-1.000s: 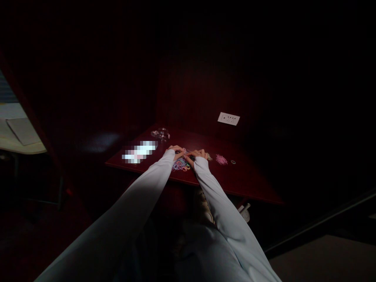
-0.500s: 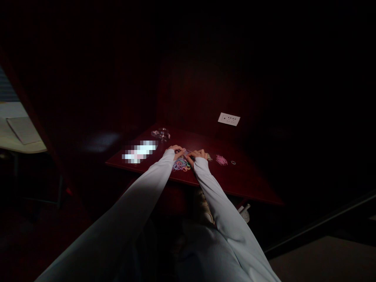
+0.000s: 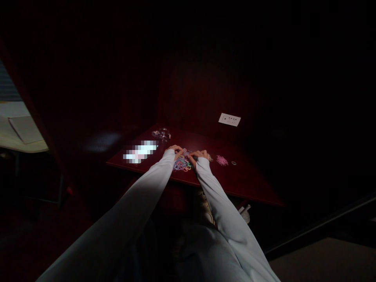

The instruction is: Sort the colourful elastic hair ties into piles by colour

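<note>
Landmark: mixed-colour elastic band pile [image 3: 180,165], at the near edge of the dark red desk [image 3: 214,180]. Left hand [image 3: 175,149] at the pile's far left side, fingers bent and partly closed, a pale pink band [image 3: 184,150] at the fingertips; can't tell if it is gripped. Right hand [image 3: 201,155] at the pile's right side, fingers curled, thumb toward the left hand; hold unclear, fingertips too small and dark. The 2 hands are close together, covering part of the pile's far side. Pale yellowish bands [image 3: 210,158] partly hidden behind the right hand, right of the pile. Pink band pile [image 3: 222,160] further right, apart from the hands, then 1 loose pale ring [image 3: 234,163] just beyond it. Left of the pile: bright flat item [image 3: 140,152], pixelated, type unclear. Clear container [image 3: 164,135] beyond the pile, to its left. White socket plate [image 3: 229,119] on the wall behind, up and right of the pile. Below the pile, under the desk edge: beige shoe [image 3: 203,203], partly hidden by the right sleeve [image 3: 229,215]. Far left of the pile: pale table [image 3: 32,147] with papers [image 3: 28,129].
</note>
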`<state>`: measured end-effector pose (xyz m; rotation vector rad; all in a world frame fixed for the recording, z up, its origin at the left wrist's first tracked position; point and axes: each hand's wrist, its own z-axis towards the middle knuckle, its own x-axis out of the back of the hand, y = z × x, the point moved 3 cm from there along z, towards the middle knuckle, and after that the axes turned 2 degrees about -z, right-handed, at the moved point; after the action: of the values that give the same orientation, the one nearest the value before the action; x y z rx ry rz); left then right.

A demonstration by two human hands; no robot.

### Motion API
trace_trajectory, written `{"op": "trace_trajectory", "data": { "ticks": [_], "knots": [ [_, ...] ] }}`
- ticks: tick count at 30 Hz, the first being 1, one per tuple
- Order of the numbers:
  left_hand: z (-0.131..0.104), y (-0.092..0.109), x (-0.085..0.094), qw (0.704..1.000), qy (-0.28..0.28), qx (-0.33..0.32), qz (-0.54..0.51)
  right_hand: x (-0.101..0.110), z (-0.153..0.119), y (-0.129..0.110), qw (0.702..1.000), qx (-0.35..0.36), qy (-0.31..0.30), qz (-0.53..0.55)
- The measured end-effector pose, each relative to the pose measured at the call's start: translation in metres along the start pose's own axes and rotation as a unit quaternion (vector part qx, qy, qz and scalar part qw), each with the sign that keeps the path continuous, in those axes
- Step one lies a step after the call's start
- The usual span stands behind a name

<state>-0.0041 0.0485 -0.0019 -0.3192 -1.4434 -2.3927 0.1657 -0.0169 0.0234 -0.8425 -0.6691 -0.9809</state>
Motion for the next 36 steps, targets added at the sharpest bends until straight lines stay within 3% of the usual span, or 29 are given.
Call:
{"op": "trace_trajectory", "data": {
  "ticks": [17, 24, 28, 32, 36],
  "knots": [
    [-0.001, 0.003, 0.0, 1.0, -0.016, -0.005, -0.018, -0.003, 0.004, 0.033, 0.979, -0.164, 0.115, 0.041],
    [-0.001, 0.003, 0.001, 0.999, -0.017, -0.013, -0.035, 0.011, 0.002, 0.074, 0.958, -0.197, 0.206, -0.013],
    [-0.002, 0.003, 0.0, 0.999, -0.015, -0.011, -0.049, 0.021, 0.002, 0.086, 0.961, -0.207, 0.177, -0.044],
    [-0.002, 0.006, 0.0, 0.998, -0.015, -0.02, -0.059, 0.023, 0.001, 0.085, 0.97, -0.195, 0.125, -0.069],
    [-0.003, 0.009, 0.002, 0.998, -0.016, -0.018, -0.058, 0.021, 0.0, 0.088, 0.968, -0.214, 0.116, -0.067]
  ]
}}
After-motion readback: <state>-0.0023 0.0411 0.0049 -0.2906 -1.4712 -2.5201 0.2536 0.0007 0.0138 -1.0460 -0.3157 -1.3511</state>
